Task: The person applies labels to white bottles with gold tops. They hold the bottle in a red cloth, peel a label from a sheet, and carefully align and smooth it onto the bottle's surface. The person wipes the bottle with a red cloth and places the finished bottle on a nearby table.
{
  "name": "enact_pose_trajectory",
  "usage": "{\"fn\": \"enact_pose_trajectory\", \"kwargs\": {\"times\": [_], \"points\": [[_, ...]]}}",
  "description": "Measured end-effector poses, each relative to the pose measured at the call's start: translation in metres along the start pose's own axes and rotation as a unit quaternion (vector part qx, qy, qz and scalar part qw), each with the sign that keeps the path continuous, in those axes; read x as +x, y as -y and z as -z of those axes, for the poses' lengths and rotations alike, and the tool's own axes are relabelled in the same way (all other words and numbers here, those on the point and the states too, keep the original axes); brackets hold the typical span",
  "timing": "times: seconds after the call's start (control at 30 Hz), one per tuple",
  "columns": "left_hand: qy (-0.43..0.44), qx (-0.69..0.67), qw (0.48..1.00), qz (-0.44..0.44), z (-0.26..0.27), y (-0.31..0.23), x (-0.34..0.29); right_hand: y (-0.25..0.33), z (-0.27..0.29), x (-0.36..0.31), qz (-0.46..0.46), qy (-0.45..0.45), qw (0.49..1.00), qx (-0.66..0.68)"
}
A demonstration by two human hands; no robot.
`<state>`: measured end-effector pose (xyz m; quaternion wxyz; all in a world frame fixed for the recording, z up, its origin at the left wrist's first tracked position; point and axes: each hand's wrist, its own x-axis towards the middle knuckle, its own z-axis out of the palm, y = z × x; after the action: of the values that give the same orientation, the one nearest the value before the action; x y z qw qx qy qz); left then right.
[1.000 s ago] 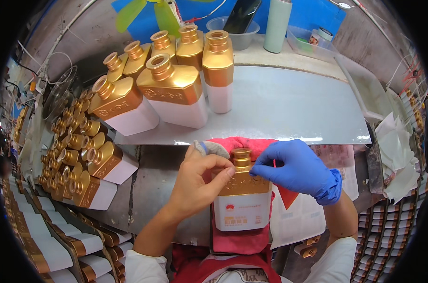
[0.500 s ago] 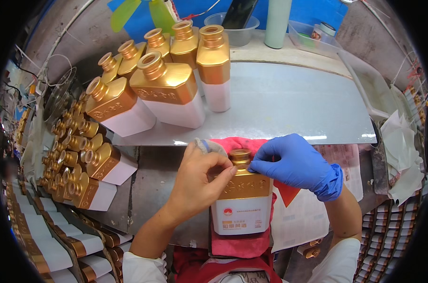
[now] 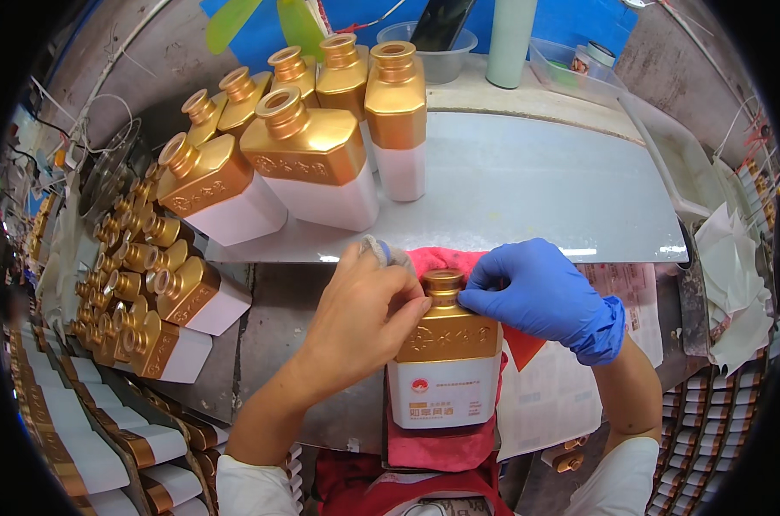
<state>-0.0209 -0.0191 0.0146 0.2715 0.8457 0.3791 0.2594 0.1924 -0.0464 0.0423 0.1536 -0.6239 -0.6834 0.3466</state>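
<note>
A white bottle with a gold shoulder and neck stands upright in front of me on a pink cloth. Its front carries a red round mark and small print. My left hand, bare except for a grey band on a finger, has thumb and forefinger pinched at the left side of the neck. On the neck's right side is my right hand, in a blue glove, its thumb against the gold and its fingers curled. Whatever thin thing either pinch may hold is hidden.
Several similar gold-and-white bottles stand on the grey board at the far left. More lie piled at left. A clear tub, a green cylinder and a tray are behind. A red piece lies on paper.
My left hand has shifted slightly up and its fingers have closed in more. The right hand stays at the neck. The whole view has moved a little.
</note>
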Motion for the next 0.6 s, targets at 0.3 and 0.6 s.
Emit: {"fn": "enact_pose_trajectory", "kwargs": {"times": [0.3, 0.6], "points": [[-0.001, -0.03, 0.999, 0.01, -0.002, 0.005, 0.001, -0.005, -0.005, -0.001, 0.017, -0.025, 1.0, 0.009], [-0.03, -0.031, 0.999, 0.029, 0.005, 0.01, -0.001, -0.018, -0.006, -0.004, 0.035, -0.075, 0.996, 0.028]]}}
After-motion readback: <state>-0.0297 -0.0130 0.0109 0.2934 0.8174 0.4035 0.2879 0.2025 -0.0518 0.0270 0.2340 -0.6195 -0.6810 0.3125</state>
